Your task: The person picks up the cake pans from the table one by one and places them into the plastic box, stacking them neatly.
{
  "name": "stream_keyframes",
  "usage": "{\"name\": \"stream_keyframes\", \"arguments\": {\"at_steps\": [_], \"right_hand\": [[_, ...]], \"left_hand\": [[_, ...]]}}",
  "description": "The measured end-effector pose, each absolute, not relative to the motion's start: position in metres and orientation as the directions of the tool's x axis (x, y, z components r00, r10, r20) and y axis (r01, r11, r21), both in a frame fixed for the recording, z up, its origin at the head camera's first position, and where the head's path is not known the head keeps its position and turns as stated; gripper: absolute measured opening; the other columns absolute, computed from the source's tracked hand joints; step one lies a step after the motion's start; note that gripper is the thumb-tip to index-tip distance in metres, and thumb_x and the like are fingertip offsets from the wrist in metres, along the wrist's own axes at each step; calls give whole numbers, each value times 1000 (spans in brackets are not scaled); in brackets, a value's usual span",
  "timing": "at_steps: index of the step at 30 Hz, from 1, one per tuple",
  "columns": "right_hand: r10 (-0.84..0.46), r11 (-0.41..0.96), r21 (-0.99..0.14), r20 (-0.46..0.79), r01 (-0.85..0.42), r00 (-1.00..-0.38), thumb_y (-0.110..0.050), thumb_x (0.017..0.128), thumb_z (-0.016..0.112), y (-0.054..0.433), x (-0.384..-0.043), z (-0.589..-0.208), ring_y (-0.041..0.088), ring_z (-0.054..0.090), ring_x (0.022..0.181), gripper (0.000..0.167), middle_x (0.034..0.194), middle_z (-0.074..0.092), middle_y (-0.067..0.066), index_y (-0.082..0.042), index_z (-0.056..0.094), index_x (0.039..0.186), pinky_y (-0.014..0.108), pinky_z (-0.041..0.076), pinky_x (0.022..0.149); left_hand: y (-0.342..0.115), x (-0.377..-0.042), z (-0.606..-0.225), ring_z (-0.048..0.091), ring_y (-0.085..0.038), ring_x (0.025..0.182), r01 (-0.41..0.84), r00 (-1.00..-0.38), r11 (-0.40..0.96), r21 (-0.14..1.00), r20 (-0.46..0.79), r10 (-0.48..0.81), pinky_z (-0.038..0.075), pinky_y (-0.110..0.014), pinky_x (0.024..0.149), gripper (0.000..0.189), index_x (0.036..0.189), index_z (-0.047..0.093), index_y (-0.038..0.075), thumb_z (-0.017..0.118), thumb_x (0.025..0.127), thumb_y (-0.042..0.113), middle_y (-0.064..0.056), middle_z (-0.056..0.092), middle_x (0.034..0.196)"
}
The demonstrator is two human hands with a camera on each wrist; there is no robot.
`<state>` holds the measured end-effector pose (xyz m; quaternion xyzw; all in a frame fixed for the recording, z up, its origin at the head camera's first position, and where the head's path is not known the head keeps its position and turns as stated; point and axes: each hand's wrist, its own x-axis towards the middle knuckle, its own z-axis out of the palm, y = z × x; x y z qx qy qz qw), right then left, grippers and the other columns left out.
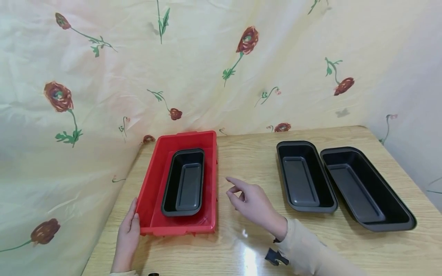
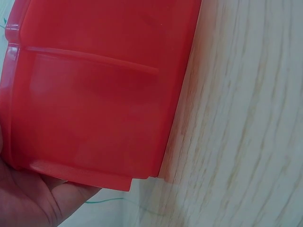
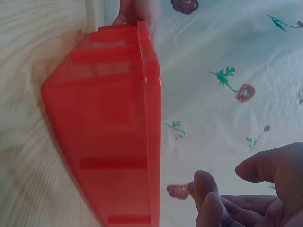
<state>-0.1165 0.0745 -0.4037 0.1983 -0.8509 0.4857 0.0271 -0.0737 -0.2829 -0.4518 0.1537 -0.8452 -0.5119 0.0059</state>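
A shallow red plastic tray lies at the left of the table, with a dark loaf pan inside it. My left hand holds the tray's near left corner, fingers along the outer left side and thumb by the rim. Part of that hand shows under the rim in the left wrist view; its other fingers are hidden. Just right of the tray, over the table, hovers my right hand. Its index finger and thumb are apart, the other fingers loosely bent, holding nothing. The right wrist view shows this hand beside the tray's outer wall.
Two more dark loaf pans stand side by side at the right: one nearer the middle, one farther right. A flowered cloth hangs behind the wooden table. A small black item is by the right sleeve.
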Motion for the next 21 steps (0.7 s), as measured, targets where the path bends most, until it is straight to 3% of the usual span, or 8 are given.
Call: {"name": "stream_keyframes", "arguments": {"at_steps": [11, 21], "right_hand": [[-297, 418, -861, 172, -290, -939, -16, 97, 61, 106, -108, -399, 6, 60, 58, 41, 100, 71, 3, -6, 56, 137, 25, 47, 44], [-218, 474, -832, 205, -288, -954, -17, 97, 61, 134, -97, -395, 5, 61, 58, 41, 100, 72, 0, -10, 56, 137, 26, 46, 44]], "left_hand": [[-284, -75, -452, 23, -34, 144, -264, -948, 444, 856, -144, -285, 38, -50, 106, 53, 157, 11, 31, 27, 107, 22, -7, 17, 162], [-285, -74, -453, 18, -31, 146, -285, -946, 428, 858, -179, -271, 34, -49, 110, 52, 156, 9, 33, 25, 107, 24, -2, 12, 163]]}}
